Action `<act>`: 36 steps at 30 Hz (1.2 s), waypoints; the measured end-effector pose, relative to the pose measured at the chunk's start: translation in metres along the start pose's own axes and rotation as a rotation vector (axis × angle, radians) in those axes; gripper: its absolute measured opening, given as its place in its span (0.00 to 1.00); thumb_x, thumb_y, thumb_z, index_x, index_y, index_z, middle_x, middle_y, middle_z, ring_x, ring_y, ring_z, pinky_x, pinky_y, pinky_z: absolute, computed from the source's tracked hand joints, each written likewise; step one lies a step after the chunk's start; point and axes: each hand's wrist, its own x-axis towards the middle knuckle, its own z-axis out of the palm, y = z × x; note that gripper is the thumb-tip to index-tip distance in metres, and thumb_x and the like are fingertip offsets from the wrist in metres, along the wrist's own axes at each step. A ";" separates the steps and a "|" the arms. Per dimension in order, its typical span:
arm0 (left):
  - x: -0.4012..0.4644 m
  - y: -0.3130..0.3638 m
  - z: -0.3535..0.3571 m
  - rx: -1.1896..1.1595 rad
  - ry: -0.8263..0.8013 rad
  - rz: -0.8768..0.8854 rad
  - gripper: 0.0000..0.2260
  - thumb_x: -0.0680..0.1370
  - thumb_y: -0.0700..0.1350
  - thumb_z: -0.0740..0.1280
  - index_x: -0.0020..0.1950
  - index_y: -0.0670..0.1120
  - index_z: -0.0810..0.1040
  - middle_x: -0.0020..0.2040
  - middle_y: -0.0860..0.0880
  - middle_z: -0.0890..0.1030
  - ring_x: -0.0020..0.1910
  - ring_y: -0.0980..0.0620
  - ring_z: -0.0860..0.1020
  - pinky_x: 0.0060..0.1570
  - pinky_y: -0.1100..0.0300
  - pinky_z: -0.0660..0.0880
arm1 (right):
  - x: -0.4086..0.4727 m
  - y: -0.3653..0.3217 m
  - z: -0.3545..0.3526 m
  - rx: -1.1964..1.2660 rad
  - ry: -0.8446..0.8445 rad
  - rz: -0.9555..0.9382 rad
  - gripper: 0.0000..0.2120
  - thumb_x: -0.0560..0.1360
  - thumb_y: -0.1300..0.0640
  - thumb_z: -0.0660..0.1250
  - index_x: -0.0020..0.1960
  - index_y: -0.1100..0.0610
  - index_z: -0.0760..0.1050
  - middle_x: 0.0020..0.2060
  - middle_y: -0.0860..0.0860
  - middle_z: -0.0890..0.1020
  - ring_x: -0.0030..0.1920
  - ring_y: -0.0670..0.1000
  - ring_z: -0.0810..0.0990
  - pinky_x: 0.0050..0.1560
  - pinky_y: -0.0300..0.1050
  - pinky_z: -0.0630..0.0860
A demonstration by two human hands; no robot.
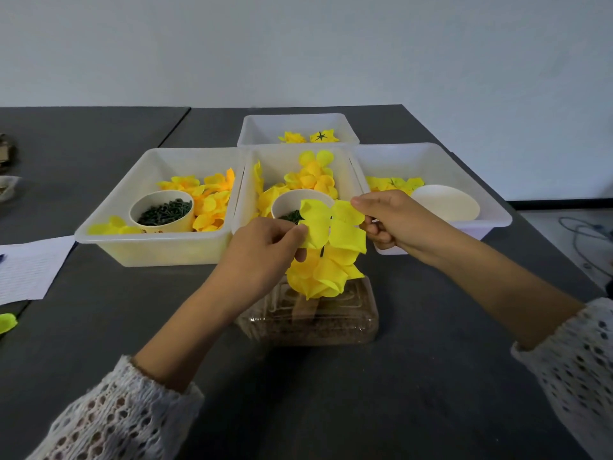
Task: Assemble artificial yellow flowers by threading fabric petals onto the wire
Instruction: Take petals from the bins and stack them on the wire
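Both grips pinching petal (331,224), wrists raised

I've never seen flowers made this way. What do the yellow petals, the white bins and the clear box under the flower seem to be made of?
The yellow petals look like thin matte fabric: they crease and fold softly between the left hand and right hand. The white bins seem to be translucent, slightly glossy plastic, since the contents glow through the walls. The clear box looks like thin moulded plastic, ribbed and shiny.
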 end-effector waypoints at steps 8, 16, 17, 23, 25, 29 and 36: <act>-0.002 -0.004 -0.002 -0.013 -0.011 0.002 0.20 0.82 0.49 0.61 0.31 0.48 0.78 0.23 0.56 0.72 0.24 0.61 0.70 0.33 0.61 0.64 | 0.001 0.005 0.004 -0.015 0.019 -0.058 0.14 0.81 0.52 0.61 0.38 0.58 0.71 0.24 0.47 0.68 0.22 0.45 0.62 0.24 0.36 0.59; -0.002 -0.006 0.001 0.070 0.045 0.030 0.20 0.81 0.49 0.64 0.29 0.49 0.77 0.23 0.53 0.69 0.23 0.58 0.66 0.26 0.65 0.62 | -0.005 0.008 0.016 -0.114 0.008 -0.171 0.19 0.82 0.57 0.60 0.32 0.58 0.69 0.21 0.43 0.67 0.22 0.42 0.63 0.24 0.31 0.62; -0.003 -0.005 0.001 0.090 0.052 0.028 0.20 0.81 0.50 0.64 0.29 0.49 0.77 0.23 0.52 0.69 0.23 0.58 0.66 0.26 0.65 0.61 | -0.005 0.009 0.017 -0.111 0.021 -0.186 0.19 0.82 0.57 0.60 0.32 0.59 0.68 0.20 0.43 0.67 0.22 0.42 0.64 0.24 0.30 0.62; -0.005 0.005 0.003 0.136 0.097 0.011 0.20 0.81 0.51 0.64 0.29 0.49 0.77 0.21 0.55 0.70 0.22 0.57 0.68 0.28 0.61 0.60 | -0.002 0.017 0.015 -0.202 0.048 -0.242 0.20 0.81 0.58 0.60 0.31 0.58 0.67 0.21 0.43 0.67 0.23 0.41 0.65 0.28 0.30 0.64; -0.004 0.009 0.004 0.155 0.106 0.003 0.20 0.80 0.50 0.63 0.28 0.50 0.77 0.21 0.56 0.71 0.23 0.58 0.69 0.30 0.60 0.61 | -0.001 0.022 0.016 -0.233 0.043 -0.229 0.19 0.81 0.58 0.60 0.32 0.58 0.67 0.23 0.44 0.67 0.24 0.41 0.65 0.30 0.31 0.65; -0.009 0.004 0.001 0.246 0.086 -0.014 0.20 0.79 0.49 0.64 0.27 0.51 0.76 0.23 0.55 0.74 0.25 0.57 0.72 0.31 0.59 0.67 | -0.002 0.030 0.017 -0.272 0.042 -0.244 0.21 0.81 0.57 0.61 0.29 0.55 0.66 0.22 0.43 0.67 0.25 0.41 0.65 0.31 0.35 0.65; -0.024 -0.008 0.006 0.477 0.048 -0.067 0.18 0.79 0.54 0.63 0.31 0.50 0.78 0.26 0.54 0.77 0.29 0.56 0.76 0.28 0.61 0.65 | -0.008 0.044 0.019 -0.401 0.000 -0.257 0.19 0.81 0.56 0.62 0.31 0.55 0.69 0.25 0.44 0.69 0.28 0.41 0.67 0.32 0.37 0.64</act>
